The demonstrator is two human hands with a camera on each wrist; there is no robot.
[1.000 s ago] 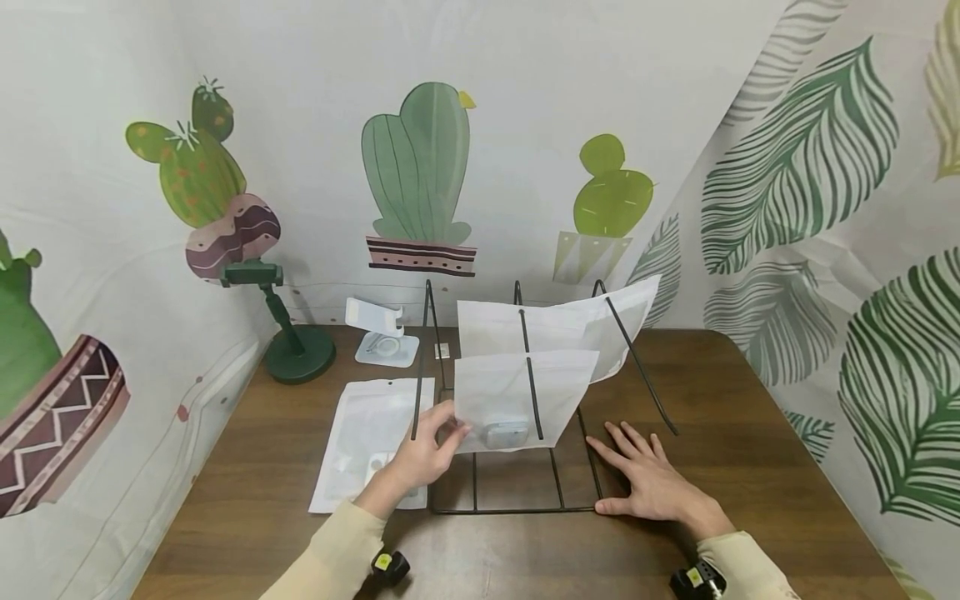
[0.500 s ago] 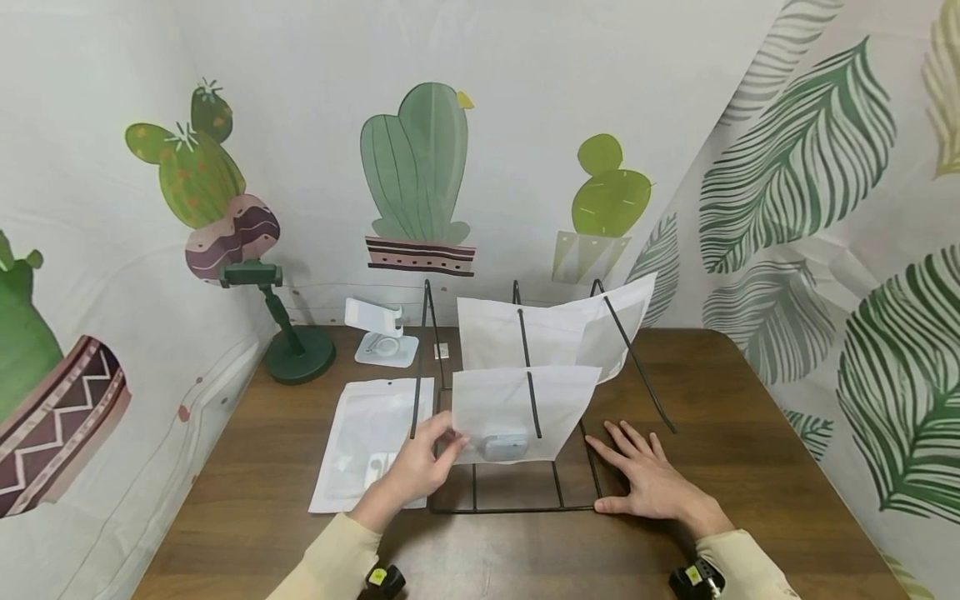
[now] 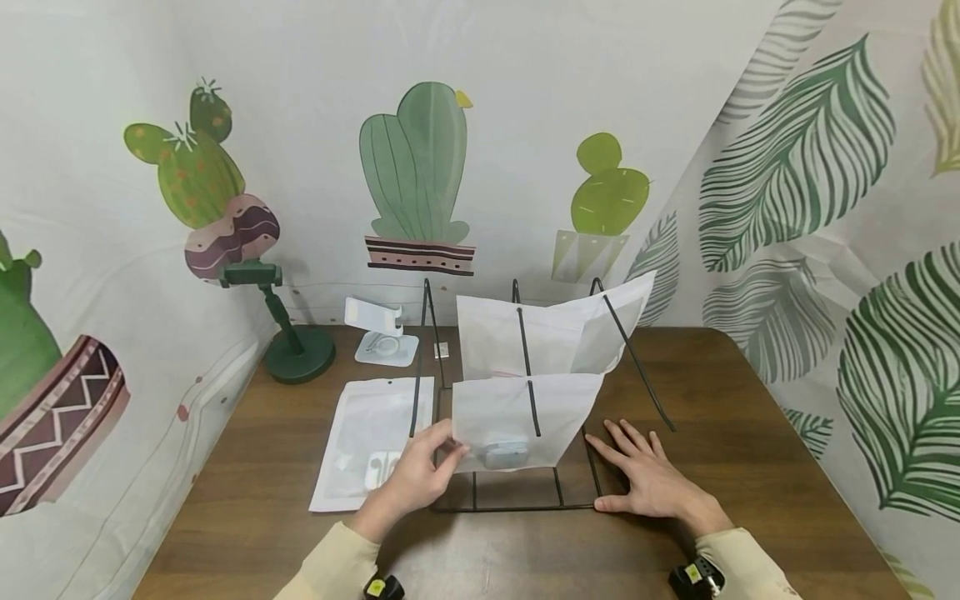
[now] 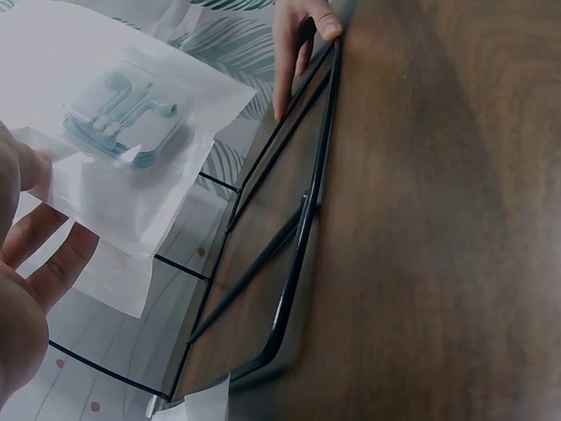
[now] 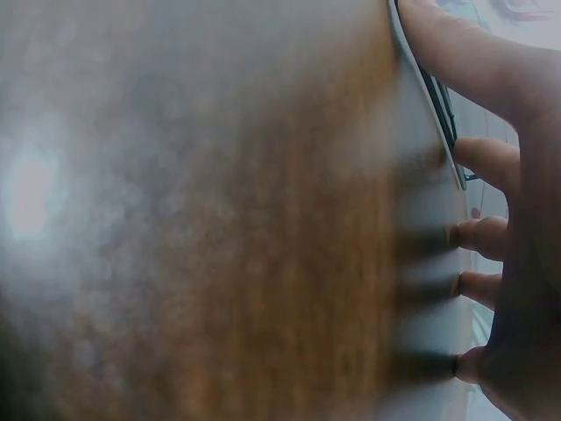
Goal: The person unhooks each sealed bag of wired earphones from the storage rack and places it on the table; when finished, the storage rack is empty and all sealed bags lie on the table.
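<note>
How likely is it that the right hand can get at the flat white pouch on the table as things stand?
Probably not directly: the black wire rack and the left hand, which pinches the front pouch, lie between the right hand and the flat white pouch.

Booth-like nook; table [image 3: 712, 392]; cactus-print hangings [image 3: 525, 150]

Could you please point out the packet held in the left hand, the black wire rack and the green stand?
Packet [image 3: 502, 417]: head view, blank area above the pale case inside.
Wire rack [image 4: 308, 210]: left wrist view, outer bar of its base.
Green stand [image 3: 279, 313]: head view, its stem.
</note>
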